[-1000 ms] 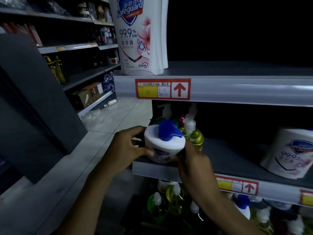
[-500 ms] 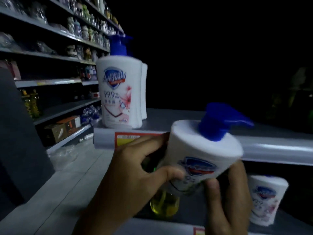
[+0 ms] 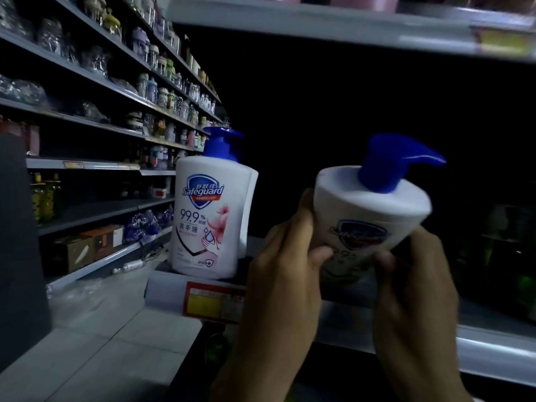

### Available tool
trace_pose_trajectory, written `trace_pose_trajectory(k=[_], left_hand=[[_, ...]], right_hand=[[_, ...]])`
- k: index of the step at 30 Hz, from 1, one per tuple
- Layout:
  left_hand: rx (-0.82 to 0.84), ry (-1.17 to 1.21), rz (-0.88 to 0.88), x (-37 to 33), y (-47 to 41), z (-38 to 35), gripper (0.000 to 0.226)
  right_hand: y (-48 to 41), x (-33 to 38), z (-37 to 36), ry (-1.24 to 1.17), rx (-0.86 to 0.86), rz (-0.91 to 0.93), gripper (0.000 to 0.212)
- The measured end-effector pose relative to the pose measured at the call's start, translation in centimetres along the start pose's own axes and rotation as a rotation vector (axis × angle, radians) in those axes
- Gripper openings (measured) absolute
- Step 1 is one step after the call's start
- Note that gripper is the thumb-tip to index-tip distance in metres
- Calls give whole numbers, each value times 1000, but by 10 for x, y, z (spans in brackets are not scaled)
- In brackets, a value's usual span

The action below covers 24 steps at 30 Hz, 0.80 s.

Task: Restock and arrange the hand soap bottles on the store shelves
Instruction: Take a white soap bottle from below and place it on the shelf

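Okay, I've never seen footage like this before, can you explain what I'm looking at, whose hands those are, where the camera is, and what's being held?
There is no machine here. A person wears a wide-angle camera on the head, looking forward and down, so you see the store aisle from their viewpoint and their own two bare hands at the bottom.

The left hand and the right hand together hold a white hand soap bottle with a blue pump, tilted, in front of a dim grey shelf. The fingers wrap its lower half.

On that shelf's left end stands a matching Safeguard bottle, upright, with another directly behind it. A red and yellow price tag sits on the shelf edge below. To the left, across the aisle, further shelves carry other goods, too small and dark to name.
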<state>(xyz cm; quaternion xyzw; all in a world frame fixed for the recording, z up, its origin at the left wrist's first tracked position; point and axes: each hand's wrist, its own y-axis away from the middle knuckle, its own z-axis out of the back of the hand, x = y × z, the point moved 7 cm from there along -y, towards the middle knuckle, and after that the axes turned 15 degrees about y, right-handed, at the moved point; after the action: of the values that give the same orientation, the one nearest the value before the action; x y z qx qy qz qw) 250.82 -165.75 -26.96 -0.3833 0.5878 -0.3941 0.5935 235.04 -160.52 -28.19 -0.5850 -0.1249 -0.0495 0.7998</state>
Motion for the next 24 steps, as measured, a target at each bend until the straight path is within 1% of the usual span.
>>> trace_pose_trajectory(k=[1,2,3,6,9,12,15,17,18,19,21,22,23,24], left_hand=[[13,6,39,8,0,-1,61],[18,-26,37,13,-1,-2,64],[29,-98,40,15,0,-3,67],[71,-266,84,22,2,-2,73],[132,-336,98,25,2,0,71],[190,-402,68,30,6,-6,74],[268,-482,53,37,11,-12,73],[276,-482,65,37,12,-12,69],[248,-433,74,34,12,-9,65],[180,-371,59,27,12,-3,58],[-64,-283,13,12,11,25,47],[-192,-283,14,9,13,43,46],[-286,-299,48,12,17,59,49],[-339,-312,112,21,20,74,53]], right_hand=[[-8,12,-3,-45,-50,-26,38],[-10,17,-11,-76,69,-66,40],[-11,19,-21,-96,125,-77,40],[-20,15,-28,-119,233,-86,33],[-27,24,-36,-94,325,-45,26],[-33,27,-42,-101,401,-65,23],[-35,26,-51,-85,479,-97,37],[-34,24,-54,-61,515,-117,45],[-33,23,-57,-53,533,-130,47],[-33,22,-58,-56,553,-152,48],[-32,20,-64,-52,591,-183,50],[-33,20,-67,-41,599,-178,50],[-34,23,-69,-19,603,-166,50],[-35,26,-71,4,601,-152,49]])
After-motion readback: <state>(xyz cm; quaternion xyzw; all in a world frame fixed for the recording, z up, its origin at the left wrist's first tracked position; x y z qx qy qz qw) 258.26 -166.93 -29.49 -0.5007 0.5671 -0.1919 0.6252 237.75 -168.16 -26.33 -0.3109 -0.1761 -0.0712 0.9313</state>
